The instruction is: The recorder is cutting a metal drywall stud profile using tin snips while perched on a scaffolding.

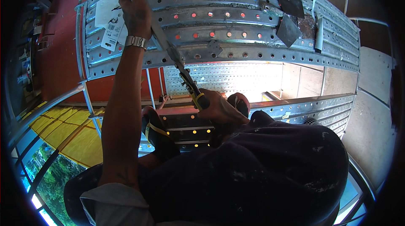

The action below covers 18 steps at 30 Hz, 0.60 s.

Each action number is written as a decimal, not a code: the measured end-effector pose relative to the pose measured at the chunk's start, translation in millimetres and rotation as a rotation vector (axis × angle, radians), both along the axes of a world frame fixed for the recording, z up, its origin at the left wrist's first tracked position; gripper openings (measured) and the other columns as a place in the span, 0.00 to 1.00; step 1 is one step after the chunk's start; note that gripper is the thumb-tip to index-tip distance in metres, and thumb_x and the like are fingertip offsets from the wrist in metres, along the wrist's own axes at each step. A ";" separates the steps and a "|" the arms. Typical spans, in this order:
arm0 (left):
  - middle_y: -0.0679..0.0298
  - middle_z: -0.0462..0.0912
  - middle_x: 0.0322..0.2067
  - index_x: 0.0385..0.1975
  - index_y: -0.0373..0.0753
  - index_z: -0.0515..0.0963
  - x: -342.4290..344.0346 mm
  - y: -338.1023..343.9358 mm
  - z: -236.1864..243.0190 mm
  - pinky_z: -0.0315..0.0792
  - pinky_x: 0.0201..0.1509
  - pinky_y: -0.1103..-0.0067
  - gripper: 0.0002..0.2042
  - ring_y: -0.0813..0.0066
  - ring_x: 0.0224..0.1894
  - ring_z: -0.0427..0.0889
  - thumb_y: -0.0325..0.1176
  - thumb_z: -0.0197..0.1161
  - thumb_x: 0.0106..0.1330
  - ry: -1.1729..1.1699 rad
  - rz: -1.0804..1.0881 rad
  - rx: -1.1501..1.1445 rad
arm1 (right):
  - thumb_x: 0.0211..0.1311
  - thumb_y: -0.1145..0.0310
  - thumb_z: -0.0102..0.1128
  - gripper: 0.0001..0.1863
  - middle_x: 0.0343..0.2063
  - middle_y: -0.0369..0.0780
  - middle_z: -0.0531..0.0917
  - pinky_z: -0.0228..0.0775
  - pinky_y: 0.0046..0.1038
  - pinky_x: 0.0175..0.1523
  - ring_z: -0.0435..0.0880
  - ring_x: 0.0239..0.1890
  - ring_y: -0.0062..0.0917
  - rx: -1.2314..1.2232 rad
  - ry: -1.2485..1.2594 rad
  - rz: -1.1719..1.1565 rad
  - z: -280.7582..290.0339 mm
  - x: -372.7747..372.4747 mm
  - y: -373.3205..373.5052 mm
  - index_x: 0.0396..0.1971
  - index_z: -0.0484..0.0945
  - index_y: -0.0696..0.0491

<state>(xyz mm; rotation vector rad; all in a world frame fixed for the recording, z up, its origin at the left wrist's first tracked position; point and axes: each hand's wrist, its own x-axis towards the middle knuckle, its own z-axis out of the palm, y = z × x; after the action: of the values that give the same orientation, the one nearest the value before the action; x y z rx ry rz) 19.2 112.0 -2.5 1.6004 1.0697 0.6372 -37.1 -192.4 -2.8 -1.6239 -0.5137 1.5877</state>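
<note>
Below me I see a perforated metal scaffold deck (253,53) running across the top of the view. Two dark flat trowels (289,15) lie on it toward the right, close together. A white paper tag (110,23) with black print lies on the deck's left end. Left of the deck is a red floor (59,57). Lower left, a yellow tarp (71,133) lies beside green foliage (55,171). A second perforated plank (312,108) runs at right, next to a pale concrete wall (371,112).
</note>
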 end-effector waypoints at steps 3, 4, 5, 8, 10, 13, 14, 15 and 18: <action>0.45 0.76 0.41 0.47 0.25 0.68 -1.3 6.8 -3.6 0.65 0.52 0.68 0.36 0.57 0.43 0.75 0.60 0.55 0.57 0.008 -0.035 0.006 | 0.41 0.68 0.65 0.27 0.36 0.43 0.80 0.68 0.31 0.49 0.78 0.41 0.29 0.014 0.009 -0.022 1.0 -0.7 -0.3 0.45 0.73 0.61; 0.45 0.76 0.42 0.47 0.25 0.68 -2.1 9.6 -5.8 0.65 0.52 0.68 0.37 0.56 0.43 0.74 0.60 0.55 0.57 0.021 -0.064 0.011 | 0.41 0.68 0.64 0.26 0.36 0.43 0.80 0.69 0.31 0.49 0.78 0.41 0.28 0.008 0.014 -0.020 1.1 -0.8 -0.4 0.44 0.73 0.61; 0.45 0.76 0.42 0.47 0.25 0.68 -1.8 7.8 -5.2 0.65 0.52 0.68 0.37 0.56 0.43 0.74 0.60 0.55 0.57 0.020 -0.066 0.009 | 0.41 0.68 0.64 0.26 0.36 0.43 0.80 0.69 0.31 0.49 0.78 0.41 0.28 0.006 0.014 -0.021 1.2 -0.3 -0.5 0.44 0.73 0.61; 0.45 0.76 0.42 0.49 0.26 0.68 -1.4 1.6 -4.5 0.64 0.53 0.67 0.37 0.55 0.45 0.74 0.61 0.54 0.57 0.041 -0.038 0.002 | 0.41 0.69 0.64 0.26 0.36 0.43 0.80 0.69 0.31 0.49 0.78 0.41 0.28 -0.008 0.045 -0.030 4.9 1.0 0.5 0.44 0.73 0.61; 0.44 0.76 0.42 0.49 0.25 0.67 -0.8 -0.6 -3.9 0.64 0.53 0.67 0.38 0.54 0.45 0.74 0.61 0.54 0.57 0.039 -0.005 -0.001 | 0.42 0.69 0.64 0.25 0.36 0.43 0.80 0.69 0.31 0.48 0.78 0.41 0.28 0.055 -0.010 -0.066 9.4 1.5 1.6 0.44 0.73 0.61; 0.43 0.75 0.44 0.50 0.25 0.68 -2.0 3.5 -4.2 0.64 0.54 0.66 0.39 0.52 0.46 0.74 0.62 0.53 0.57 0.082 -0.029 0.043 | 0.42 0.70 0.64 0.26 0.37 0.43 0.81 0.70 0.31 0.49 0.79 0.42 0.27 0.052 -0.017 -0.009 9.3 4.3 3.6 0.45 0.73 0.61; 0.43 0.75 0.44 0.50 0.25 0.68 -2.0 3.2 -3.8 0.64 0.54 0.66 0.39 0.52 0.46 0.74 0.62 0.53 0.57 0.082 -0.028 0.043 | 0.42 0.70 0.64 0.26 0.37 0.42 0.81 0.70 0.31 0.49 0.79 0.42 0.27 0.045 -0.013 0.004 8.2 3.4 2.7 0.45 0.73 0.61; 0.43 0.75 0.45 0.50 0.25 0.68 -1.8 2.6 -3.6 0.64 0.54 0.66 0.39 0.51 0.46 0.74 0.62 0.53 0.57 0.076 -0.027 0.030 | 0.42 0.70 0.64 0.26 0.37 0.42 0.81 0.70 0.30 0.49 0.79 0.42 0.27 0.042 -0.004 0.004 7.8 3.5 2.2 0.45 0.73 0.61; 0.42 0.74 0.47 0.49 0.25 0.69 -2.1 3.2 -3.7 0.63 0.55 0.65 0.39 0.50 0.47 0.74 0.62 0.52 0.58 0.067 -0.030 0.028 | 0.42 0.70 0.64 0.26 0.37 0.42 0.81 0.70 0.30 0.50 0.79 0.42 0.27 0.038 0.022 -0.005 4.9 2.1 1.4 0.46 0.73 0.61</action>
<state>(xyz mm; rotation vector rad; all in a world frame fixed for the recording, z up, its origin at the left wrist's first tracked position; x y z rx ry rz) 17.1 115.2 -6.1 1.6688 1.0885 0.5841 -35.1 -191.0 2.1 -1.5764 -0.5248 1.5818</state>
